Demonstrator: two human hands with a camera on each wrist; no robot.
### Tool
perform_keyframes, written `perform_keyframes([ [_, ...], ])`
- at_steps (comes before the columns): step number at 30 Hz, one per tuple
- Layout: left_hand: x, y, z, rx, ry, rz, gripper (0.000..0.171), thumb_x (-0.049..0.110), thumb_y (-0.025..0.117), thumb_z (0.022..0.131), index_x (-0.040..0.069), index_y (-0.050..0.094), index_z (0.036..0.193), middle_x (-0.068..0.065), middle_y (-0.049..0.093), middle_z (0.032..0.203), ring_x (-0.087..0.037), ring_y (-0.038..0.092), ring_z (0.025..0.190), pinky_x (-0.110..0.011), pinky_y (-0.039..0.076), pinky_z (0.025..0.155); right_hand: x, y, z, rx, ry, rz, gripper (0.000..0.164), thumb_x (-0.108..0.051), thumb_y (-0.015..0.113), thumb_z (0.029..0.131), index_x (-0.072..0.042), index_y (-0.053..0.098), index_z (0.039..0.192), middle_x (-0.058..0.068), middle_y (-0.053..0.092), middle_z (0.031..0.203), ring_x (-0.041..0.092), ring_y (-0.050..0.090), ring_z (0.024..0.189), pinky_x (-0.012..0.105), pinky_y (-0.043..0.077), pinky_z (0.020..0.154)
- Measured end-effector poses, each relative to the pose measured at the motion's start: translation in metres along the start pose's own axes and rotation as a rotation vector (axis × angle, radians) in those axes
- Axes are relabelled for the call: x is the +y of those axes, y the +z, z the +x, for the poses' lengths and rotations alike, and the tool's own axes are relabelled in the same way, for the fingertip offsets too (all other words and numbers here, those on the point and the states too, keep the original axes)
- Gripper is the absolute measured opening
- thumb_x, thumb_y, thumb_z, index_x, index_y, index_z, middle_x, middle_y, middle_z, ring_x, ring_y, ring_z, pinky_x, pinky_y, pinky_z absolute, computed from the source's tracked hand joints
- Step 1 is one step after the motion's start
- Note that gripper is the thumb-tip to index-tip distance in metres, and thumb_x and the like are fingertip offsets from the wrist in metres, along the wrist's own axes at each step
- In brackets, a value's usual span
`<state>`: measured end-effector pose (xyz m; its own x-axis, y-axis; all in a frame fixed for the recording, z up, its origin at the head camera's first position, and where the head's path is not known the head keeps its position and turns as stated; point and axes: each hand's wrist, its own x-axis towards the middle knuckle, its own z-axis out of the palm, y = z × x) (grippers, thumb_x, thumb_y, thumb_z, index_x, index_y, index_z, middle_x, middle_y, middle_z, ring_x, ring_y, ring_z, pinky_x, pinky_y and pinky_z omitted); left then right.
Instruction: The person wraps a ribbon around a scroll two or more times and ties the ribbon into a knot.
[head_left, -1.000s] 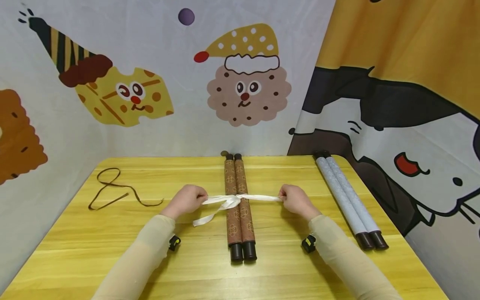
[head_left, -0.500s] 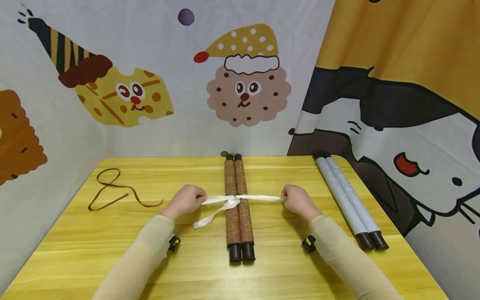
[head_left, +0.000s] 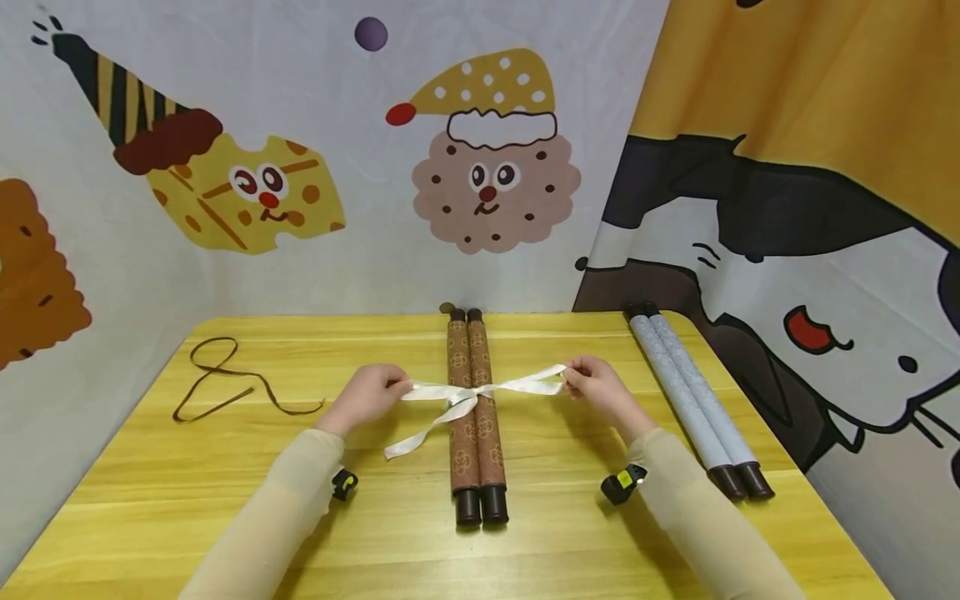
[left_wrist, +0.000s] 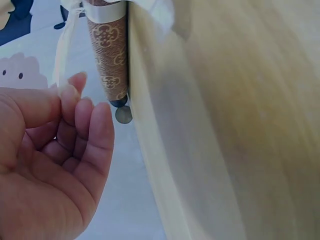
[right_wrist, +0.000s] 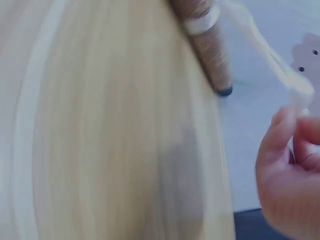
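Observation:
A brown double-rolled scroll (head_left: 488,433) with a gold flower pattern and dark end knobs lies lengthwise in mid-table. Round its middle runs a white ribbon (head_left: 438,392), knotted on top, with one loose tail hanging toward the near left. To the left of the scroll my left hand (head_left: 372,395) pinches one side of the ribbon between thumb and fingertips, also seen in the left wrist view. On the opposite side my right hand (head_left: 600,387) pinches the ribbon's right part, which spreads into two strands at the fingertips. The right wrist view is blurred.
At the table's right lies a pale blue double-rolled scroll (head_left: 686,387) with dark knobs. A thin brown cord (head_left: 232,368) lies in loose curves at the left. Behind the yellow wooden table (head_left: 570,542) hangs a cartoon-printed cloth (head_left: 300,100).
The ribbon's right part was one taut band and now spreads into two slacker strands. My right hand has risen slightly; my left hand has barely shifted.

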<state>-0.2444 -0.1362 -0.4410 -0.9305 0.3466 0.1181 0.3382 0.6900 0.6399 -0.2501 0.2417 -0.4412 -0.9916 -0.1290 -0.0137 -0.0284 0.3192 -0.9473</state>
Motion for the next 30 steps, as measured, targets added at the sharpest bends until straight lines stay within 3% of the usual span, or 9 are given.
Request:
perform_keyframes([
  [6,0.000,-0.001,0.001,0.006,-0.018,-0.078,0.027,0.015,0.057,0.102,0.009,0.059,0.075,0.000,0.048,0.062,-0.016,0.041,0.054,-0.033,0.038,0.057,-0.007,0.013,0.004,-0.258,0.044,0.831,0.021,-0.003,0.030,0.108,-0.002,0.048,0.099,0.006,0.069,0.108,0.006,0.053,0.066,0.018,0.045,0.060],
  [9,-0.001,0.000,0.000,-0.004,-0.028,-0.088,0.024,0.014,0.058,0.101,0.009,0.063,0.078,0.000,0.053,0.063,-0.016,0.044,0.055,-0.033,0.039,0.057,-0.008,0.019,0.006,-0.329,0.058,0.988,0.022,-0.005,0.025,0.109,-0.003,0.044,0.098,0.005,0.066,0.098,0.007,0.050,0.062,0.019,0.043,0.058],
  [11,-0.002,0.001,0.000,-0.009,-0.032,-0.081,0.022,0.013,0.059,0.100,0.009,0.066,0.080,0.000,0.057,0.066,-0.016,0.047,0.056,-0.033,0.041,0.058,-0.007,0.022,0.008,-0.318,0.045,0.920,0.020,-0.007,0.025,0.109,-0.005,0.040,0.097,0.002,0.056,0.083,0.008,0.045,0.059,0.020,0.039,0.055],
  [14,-0.002,0.002,-0.001,-0.010,-0.045,-0.068,0.019,0.012,0.061,0.099,0.009,0.068,0.081,0.000,0.060,0.069,-0.015,0.050,0.059,-0.033,0.042,0.060,-0.005,0.024,0.010,-0.247,0.027,0.635,0.017,-0.007,0.025,0.109,-0.006,0.036,0.096,0.000,0.040,0.073,0.008,0.035,0.056,0.020,0.032,0.051],
  [17,-0.003,0.003,-0.001,-0.003,-0.047,-0.045,0.020,0.011,0.061,0.098,0.010,0.067,0.079,0.001,0.058,0.067,-0.015,0.049,0.060,-0.033,0.041,0.061,-0.002,0.025,0.011,-0.185,0.024,0.331,0.014,-0.005,0.028,0.108,-0.004,0.036,0.098,0.001,0.038,0.072,0.009,0.031,0.055,0.021,0.029,0.049],
  [19,-0.003,0.003,-0.002,0.002,-0.041,-0.024,0.019,0.011,0.062,0.097,0.010,0.067,0.079,0.001,0.057,0.067,-0.016,0.048,0.061,-0.034,0.041,0.063,-0.001,0.026,0.011,-0.162,0.023,0.191,0.012,-0.002,0.029,0.107,-0.001,0.037,0.098,0.002,0.038,0.073,0.010,0.029,0.054,0.022,0.027,0.048],
  [24,-0.003,0.003,-0.003,0.007,-0.031,0.006,0.019,0.010,0.061,0.097,0.010,0.065,0.078,0.001,0.055,0.067,-0.017,0.047,0.064,-0.035,0.040,0.065,-0.003,0.028,0.010,-0.130,0.017,-0.025,0.012,0.000,0.030,0.106,0.002,0.039,0.098,0.004,0.039,0.074,0.012,0.028,0.053,0.023,0.027,0.048],
  [30,-0.001,0.001,-0.006,0.001,-0.023,-0.004,0.023,0.009,0.060,0.096,0.009,0.062,0.074,0.001,0.051,0.064,-0.016,0.044,0.060,-0.034,0.038,0.063,-0.003,0.031,0.009,-0.079,-0.027,-0.303,0.013,0.000,0.038,0.105,0.000,0.045,0.094,0.006,0.045,0.076,0.016,0.037,0.063,0.025,0.032,0.056],
])
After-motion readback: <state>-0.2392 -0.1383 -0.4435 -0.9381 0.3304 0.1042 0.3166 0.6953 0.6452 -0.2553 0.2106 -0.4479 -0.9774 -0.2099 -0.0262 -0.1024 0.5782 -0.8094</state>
